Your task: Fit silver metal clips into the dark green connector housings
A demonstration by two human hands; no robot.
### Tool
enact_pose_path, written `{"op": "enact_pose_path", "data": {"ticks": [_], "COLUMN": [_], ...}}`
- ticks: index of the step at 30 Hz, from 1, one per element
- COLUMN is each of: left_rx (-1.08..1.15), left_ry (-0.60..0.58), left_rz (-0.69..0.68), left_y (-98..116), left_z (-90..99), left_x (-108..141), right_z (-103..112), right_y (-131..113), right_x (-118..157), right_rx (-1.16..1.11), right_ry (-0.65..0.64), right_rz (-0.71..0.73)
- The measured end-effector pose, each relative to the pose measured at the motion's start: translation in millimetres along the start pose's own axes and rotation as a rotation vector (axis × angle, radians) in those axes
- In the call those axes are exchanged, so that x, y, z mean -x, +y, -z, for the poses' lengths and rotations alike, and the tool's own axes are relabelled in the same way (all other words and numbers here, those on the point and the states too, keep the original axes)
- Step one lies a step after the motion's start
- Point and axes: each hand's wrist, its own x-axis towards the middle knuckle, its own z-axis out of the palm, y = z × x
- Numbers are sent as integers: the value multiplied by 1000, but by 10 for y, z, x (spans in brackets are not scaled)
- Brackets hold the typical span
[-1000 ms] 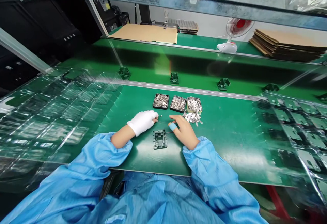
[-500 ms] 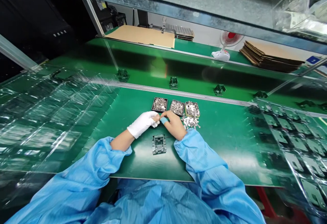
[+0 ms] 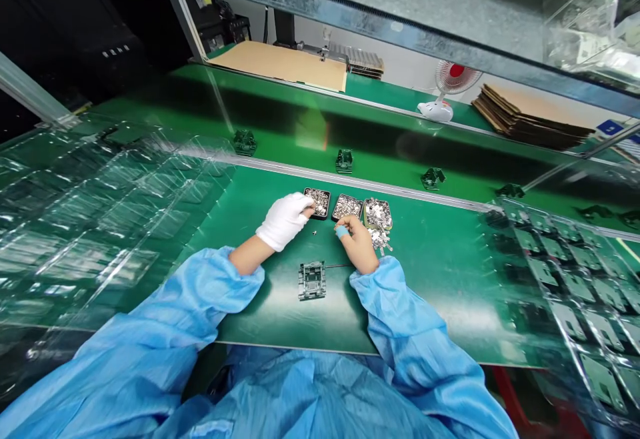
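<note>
My left hand [image 3: 286,221], in a white glove with bare fingertips, reaches to the left tray [image 3: 320,203] of tiny metal parts. Its fingers are pinched together at the tray's edge; what they hold is too small to make out. My right hand [image 3: 359,245] has a blue wrap on one finger and hovers just below the middle tray [image 3: 347,207]. Its fingertips are closed, and their contents cannot be made out. Between the hands a tiny metal piece [image 3: 315,233] lies on the green mat. Nearer me sits a green circuit-board assembly [image 3: 312,280], a thin dark rod or wire [image 3: 339,266] extending from its right.
A third tray [image 3: 379,212] stands at right, with loose silvery parts [image 3: 380,239] spilling in front. Clear plastic trays [image 3: 100,225] cover the left side; another blister tray [image 3: 580,279] with boards is at right. Several board assemblies [image 3: 345,161] stand beyond the metal rail [image 3: 280,167].
My hands have parted from touching at the fingertips. The left has gone up to the left tray, the right slightly rightward. A tiny metal piece now shows on the mat between them.
</note>
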Motion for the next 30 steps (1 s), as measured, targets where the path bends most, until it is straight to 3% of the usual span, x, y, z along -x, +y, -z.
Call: {"op": "enact_pose_path", "data": {"ticks": [3,5,10,16,20,26,30], "left_rx": [-394,-544,-584,-632,-650,-676,-367], "left_ry": [-30,-77,-271,-329,-273,-18,44], "left_rz": [-101,-126,-162,-153,-143,-48,-137], "left_y": [57,72,24,25,74,77,147], "left_z": [31,20,-83,-189,-149,-4,-10], "left_x": [-126,-93,149,192,171,49,175], "right_z": [88,134,203,214,227,239,189], "right_y": [7,-2,-21,-62,-93,-99,-131], "right_x": [44,77,135,149,168,188,210], "right_rx": [32,53,78,100,107,102,-60], "right_ry": [8,-1,-8,-20,-11,-28,-47], "right_rz": [28,58,88,96,111,107,23]}}
